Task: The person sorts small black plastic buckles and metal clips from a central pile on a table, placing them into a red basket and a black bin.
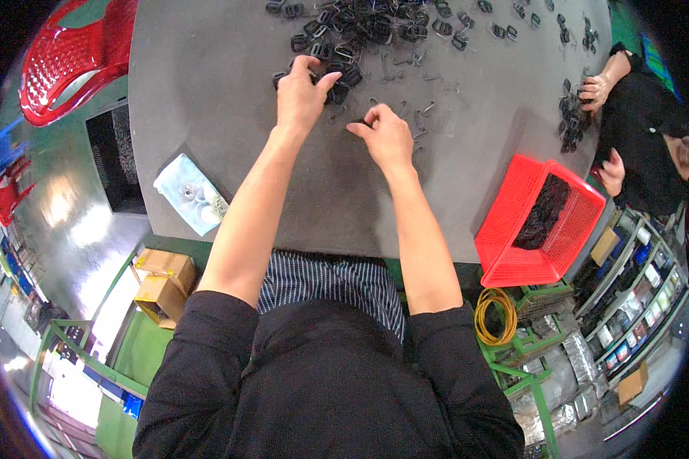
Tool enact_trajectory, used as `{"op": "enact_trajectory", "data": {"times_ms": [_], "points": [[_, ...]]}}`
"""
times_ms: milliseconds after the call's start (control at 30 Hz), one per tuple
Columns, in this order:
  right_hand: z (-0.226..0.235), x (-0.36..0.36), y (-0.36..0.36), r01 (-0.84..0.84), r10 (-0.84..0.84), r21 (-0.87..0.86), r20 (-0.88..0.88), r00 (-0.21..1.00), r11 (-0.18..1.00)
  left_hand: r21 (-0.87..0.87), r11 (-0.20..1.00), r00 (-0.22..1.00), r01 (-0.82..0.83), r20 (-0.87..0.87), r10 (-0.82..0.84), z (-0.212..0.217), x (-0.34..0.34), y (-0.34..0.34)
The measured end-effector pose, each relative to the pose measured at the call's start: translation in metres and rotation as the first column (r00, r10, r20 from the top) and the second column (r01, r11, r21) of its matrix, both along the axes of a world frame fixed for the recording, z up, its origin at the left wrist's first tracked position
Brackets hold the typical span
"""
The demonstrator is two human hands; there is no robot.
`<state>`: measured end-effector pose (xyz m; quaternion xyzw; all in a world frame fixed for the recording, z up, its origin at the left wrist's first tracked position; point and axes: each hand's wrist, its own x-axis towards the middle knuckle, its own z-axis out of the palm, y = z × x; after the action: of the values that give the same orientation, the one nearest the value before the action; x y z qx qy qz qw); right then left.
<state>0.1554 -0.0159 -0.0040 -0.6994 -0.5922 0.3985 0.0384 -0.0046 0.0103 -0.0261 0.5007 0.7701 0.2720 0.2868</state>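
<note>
A pile of black plastic buckles lies at the far middle of the grey table. My left hand is at the near edge of this pile, thumb and forefinger apart, with black buckles just past them. I see nothing held between those fingers. Closer to me and to the right, my right hand has its fingers curled toward the thumb. Whatever they pinch, if anything, is too small to make out. Thin metal hooks lie scattered beside and beyond the right hand.
At the right edge stands a red plastic basket with black parts inside. Beyond it, a co-worker's hand touches another cluster of black parts. A light blue printed packet lies at the table's left. A red chair stands far left.
</note>
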Motion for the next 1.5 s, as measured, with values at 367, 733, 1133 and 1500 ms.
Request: {"op": "enact_trajectory", "data": {"times_ms": [367, 733, 1133, 1500], "points": [[-0.001, 0.007, 0.059, 0.183, -0.208, -0.099, -0.393, 0.896, 0.978, -0.127, 0.99, 0.166, 0.062, 0.979, 0.115, 0.051, -0.057, -0.008], [0.005, 0.022, 0.044, 0.104, -0.503, -0.495, -0.817, 0.283, 0.863, -0.003, 0.951, 0.95, 0.31, -0.035, -0.31, -0.002, -0.027, 0.013], [-0.007, -0.045, 0.091, -0.187, 0.151, 0.189, 0.191, 0.97, 0.964, -0.144, 0.983, 0.292, 0.112, 0.95, 0.105, 0.027, -0.097, -0.003], [0.036, -0.004, 0.056, 0.263, -0.597, -0.555, -0.794, 0.118, 0.789, -0.06, 0.989, 0.989, 0.137, -0.042, -0.14, -0.007, -0.071, 0.047]]}}
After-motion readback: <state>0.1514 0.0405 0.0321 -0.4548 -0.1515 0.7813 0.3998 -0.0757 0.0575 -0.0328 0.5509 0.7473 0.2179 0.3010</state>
